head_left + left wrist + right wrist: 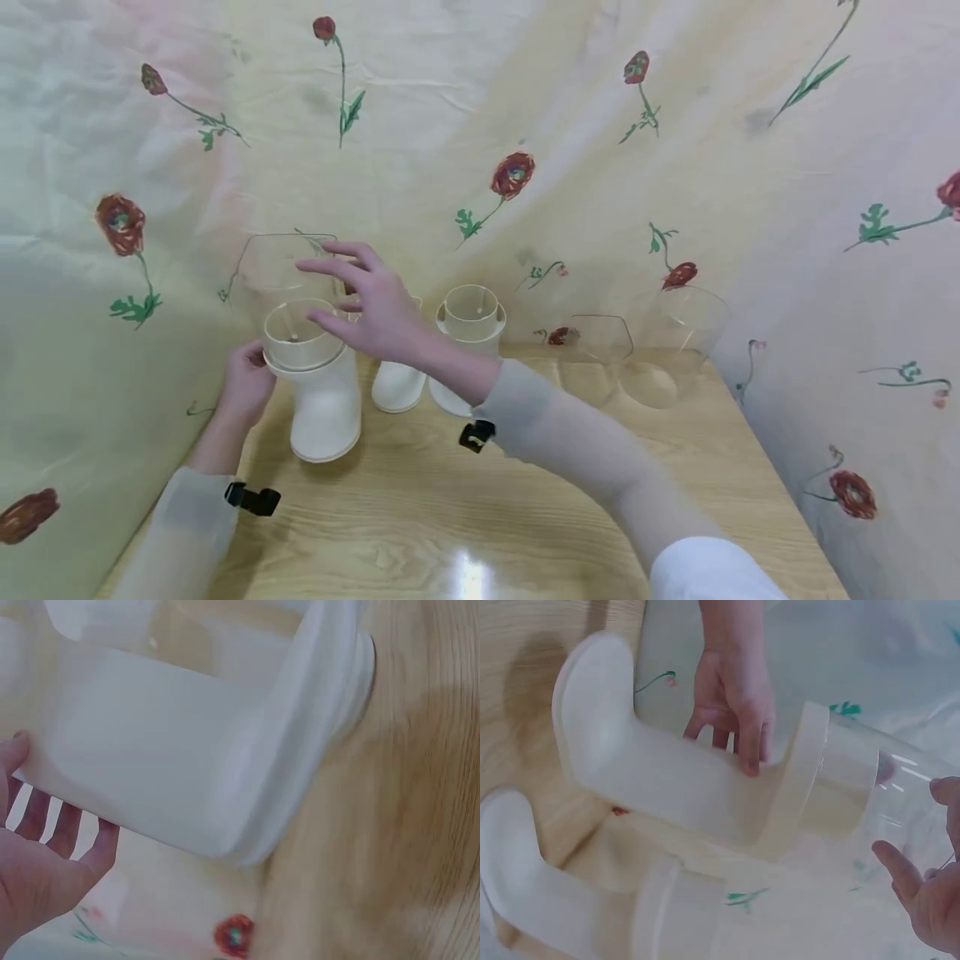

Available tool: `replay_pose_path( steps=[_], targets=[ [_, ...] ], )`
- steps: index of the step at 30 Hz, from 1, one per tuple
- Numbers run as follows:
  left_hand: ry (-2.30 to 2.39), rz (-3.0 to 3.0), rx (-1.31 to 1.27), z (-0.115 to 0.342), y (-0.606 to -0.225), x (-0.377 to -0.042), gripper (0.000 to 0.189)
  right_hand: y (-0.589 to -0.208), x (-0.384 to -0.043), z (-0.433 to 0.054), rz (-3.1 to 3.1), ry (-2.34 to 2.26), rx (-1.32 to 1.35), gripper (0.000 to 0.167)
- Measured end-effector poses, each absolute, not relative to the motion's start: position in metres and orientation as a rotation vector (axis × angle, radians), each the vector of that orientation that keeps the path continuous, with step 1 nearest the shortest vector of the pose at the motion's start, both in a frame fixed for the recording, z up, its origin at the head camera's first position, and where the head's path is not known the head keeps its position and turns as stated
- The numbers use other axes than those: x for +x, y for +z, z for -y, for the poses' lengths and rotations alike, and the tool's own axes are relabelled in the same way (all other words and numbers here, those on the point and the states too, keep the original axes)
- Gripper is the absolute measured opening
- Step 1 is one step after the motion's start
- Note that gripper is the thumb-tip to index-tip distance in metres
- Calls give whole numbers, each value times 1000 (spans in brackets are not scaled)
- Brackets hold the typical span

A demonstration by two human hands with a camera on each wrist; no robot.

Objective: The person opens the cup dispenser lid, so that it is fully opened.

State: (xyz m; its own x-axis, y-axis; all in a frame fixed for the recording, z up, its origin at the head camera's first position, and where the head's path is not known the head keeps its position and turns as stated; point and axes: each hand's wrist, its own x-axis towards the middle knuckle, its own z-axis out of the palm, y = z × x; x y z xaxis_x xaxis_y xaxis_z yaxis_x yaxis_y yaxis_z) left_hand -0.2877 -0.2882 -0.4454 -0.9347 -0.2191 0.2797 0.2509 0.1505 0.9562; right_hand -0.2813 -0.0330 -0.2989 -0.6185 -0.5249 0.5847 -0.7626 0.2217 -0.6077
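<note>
A white boot-shaped container stands toe forward on the table at left, with a clear plastic cover over its round neck. My left hand holds the boot's shaft from the left, thumb on one side and fingers on the other, as the left wrist view shows. Beside the clear cover is my right hand, its fingers spread and loosely bent. In the right wrist view that hand is at the cover's far end; whether it touches the plastic I cannot tell.
Two more white boots, one partly behind my right arm and one with an open round neck, stand to the right. Two clear covers sit at the table's back right. Flowered cloth hangs behind.
</note>
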Motion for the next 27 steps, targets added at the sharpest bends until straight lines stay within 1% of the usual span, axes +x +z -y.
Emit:
replay_pose_path(
  steps=[6, 12, 15, 21, 27],
  targets=[
    [-1768, 2076, -198, 263, -423, -259, 54, -286, -258, -11, 2141, 1391, 1279, 52],
    [-1768, 2048, -250, 224, -412, -233, 30, -284, -237, -54, 2092, 1311, 1297, 51],
    [-1764, 2059, -284, 199, -409, -225, 31, -283, -227, -77, 2073, 1260, 1300, 52],
    [-1803, 2052, -384, 160, -412, -218, 31, -283, -211, -118, 2059, 1201, 1272, 55],
    [-1840, 2067, -476, 129, -420, -223, 27, -290, -197, -150, 2068, 1121, 1208, 59]
  ],
)
